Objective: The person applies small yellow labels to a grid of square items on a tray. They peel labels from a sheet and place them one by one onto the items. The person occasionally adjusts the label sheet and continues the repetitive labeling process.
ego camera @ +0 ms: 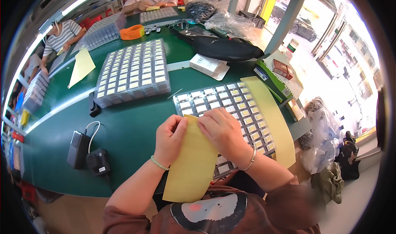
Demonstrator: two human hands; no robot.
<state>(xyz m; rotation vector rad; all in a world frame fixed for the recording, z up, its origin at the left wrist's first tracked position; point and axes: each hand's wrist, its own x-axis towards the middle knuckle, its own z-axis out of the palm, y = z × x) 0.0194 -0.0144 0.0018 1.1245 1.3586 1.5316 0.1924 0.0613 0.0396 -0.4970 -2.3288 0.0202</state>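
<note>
Between my hands hangs a strip of yellow paper sheet (191,166), its lower end reaching over my lap. My left hand (170,138) pinches its upper left edge between thumb and fingers. At the top right edge, the fingers of my right hand (221,130) are closed on the same sheet. Behind and below them lies a clear plastic tray (227,101) of small parts in rows. Some cells show yellow faces, others white. My hands and the sheet hide part of this tray. A second yellow sheet (280,125) sticks out from under the tray's right side.
A stack of filled plastic trays (133,71) stands at the back left. Left of me are a power bank (78,149) and a black charger (98,161) with a white cable. A white box (208,66) and black bag (227,48) lie beyond. Co-workers sit across the green table (130,132).
</note>
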